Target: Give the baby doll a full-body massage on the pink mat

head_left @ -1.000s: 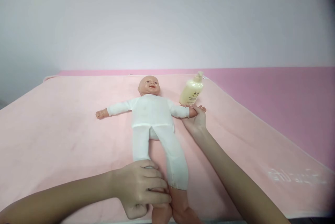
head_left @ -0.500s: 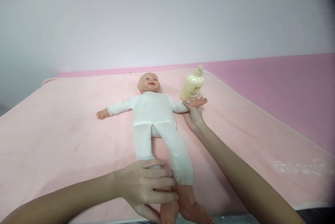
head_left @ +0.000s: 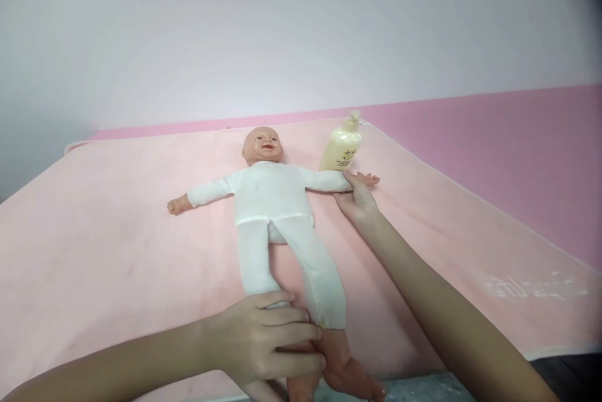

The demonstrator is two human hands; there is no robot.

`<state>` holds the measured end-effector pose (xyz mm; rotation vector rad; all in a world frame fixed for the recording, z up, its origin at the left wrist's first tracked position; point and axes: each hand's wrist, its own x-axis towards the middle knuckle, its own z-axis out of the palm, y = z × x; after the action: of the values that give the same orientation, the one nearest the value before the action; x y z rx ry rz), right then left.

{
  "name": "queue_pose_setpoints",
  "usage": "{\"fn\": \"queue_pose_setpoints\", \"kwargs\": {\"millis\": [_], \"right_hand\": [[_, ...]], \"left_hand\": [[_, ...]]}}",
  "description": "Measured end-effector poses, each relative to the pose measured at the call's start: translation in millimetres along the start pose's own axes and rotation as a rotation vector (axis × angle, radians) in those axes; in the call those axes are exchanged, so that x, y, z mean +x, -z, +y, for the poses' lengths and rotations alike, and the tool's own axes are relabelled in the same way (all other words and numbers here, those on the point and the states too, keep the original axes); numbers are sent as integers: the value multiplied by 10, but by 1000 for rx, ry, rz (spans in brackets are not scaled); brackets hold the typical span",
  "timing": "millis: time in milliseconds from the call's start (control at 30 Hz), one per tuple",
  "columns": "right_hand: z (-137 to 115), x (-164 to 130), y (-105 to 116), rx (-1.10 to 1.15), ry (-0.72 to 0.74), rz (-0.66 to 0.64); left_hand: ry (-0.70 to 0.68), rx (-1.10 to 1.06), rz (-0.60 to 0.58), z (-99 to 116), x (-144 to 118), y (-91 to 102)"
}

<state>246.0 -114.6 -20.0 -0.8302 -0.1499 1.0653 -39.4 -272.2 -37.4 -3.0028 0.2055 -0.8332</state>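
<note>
Writing: a dark mark is showing on the front of the lotion bottle (head_left: 341,149), too small to read. Pale lettering is showing on the blanket (head_left: 117,232) near its right edge, blurred, not legible.

Doll (head_left: 273,214): lying face up on the blanket, head toward the wall, arms spread, wearing a white top and white leggings, bare feet hanging at the near edge.

Left hand (head_left: 268,342): fingers are wrapping over the doll's lower leg nearest it, at the hem of the leggings, grasping it.

Right hand (head_left: 360,198): fingers are curling around the doll's wrist just below the bottle; grasp looks light. Bottle is standing tilted, just beside that wrist; contact cannot be judged.

Surface: pale pink plush blanket is covering a deeper pink table (head_left: 517,138), which is showing along the far and right sides. A plain whitish wall (head_left: 301,32) is rising behind.
</note>
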Motion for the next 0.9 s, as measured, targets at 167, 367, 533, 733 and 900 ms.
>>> {"fn": "queue_pose_setpoints", "kwargs": {"millis": [167,367,533,733,900], "right_hand": [[2,-39,5,7,24,-84],[16,-40,21,-15,10,-95],[2,-57,18,-22,16,-127],[-10,-90,-1,-37,12,-153],[-12,-92,-3,-45,16,-158]], "left_hand": [[45,-23,-47,-5,37,40],[62,-45,46,19,69,105],[29,-105,-42,13,78,105],[58,-96,-53,29,96,68],[126,-6,85,70,66,15]]}}
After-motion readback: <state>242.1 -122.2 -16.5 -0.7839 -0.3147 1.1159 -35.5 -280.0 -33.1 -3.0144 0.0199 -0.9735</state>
